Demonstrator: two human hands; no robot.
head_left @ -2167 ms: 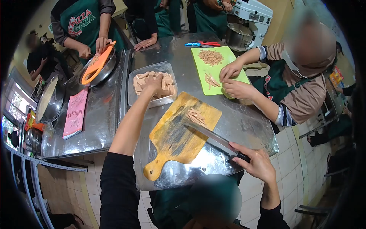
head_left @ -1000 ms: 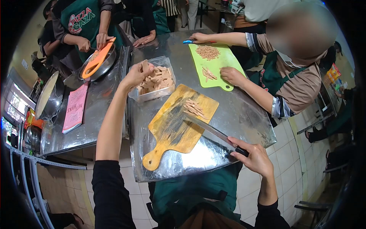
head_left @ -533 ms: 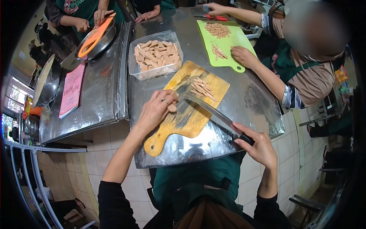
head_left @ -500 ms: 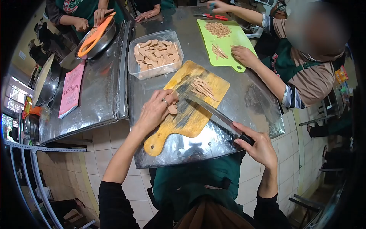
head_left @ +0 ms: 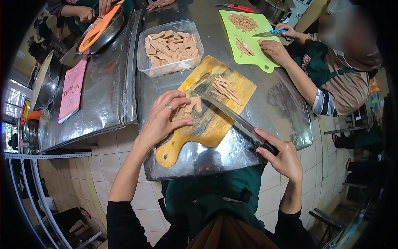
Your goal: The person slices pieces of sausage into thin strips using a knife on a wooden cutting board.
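A: Left hand [head_left: 166,114]?
B: Loosely open, thumb apart, fingers over pale pieces [head_left: 198,105] on the wooden board [head_left: 210,139]. Right hand [head_left: 284,159]: closed around the handle [head_left: 271,148] of a knife [head_left: 234,117].
A: Handling?
B: Pieces look light, soft, probably easy to tear; pinch flat sides. Knife seems stiff; hold by handle.
A: Hidden?
B: Pieces partly under left fingers, count unclear. Tip contact: can't tell.

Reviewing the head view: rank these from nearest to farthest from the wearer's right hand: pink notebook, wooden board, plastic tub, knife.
1. Knife: held in the right hand.
2. Wooden board: ahead and left of that hand.
3. Plastic tub: beyond the board.
4. Pink notebook: far left, on the other table.
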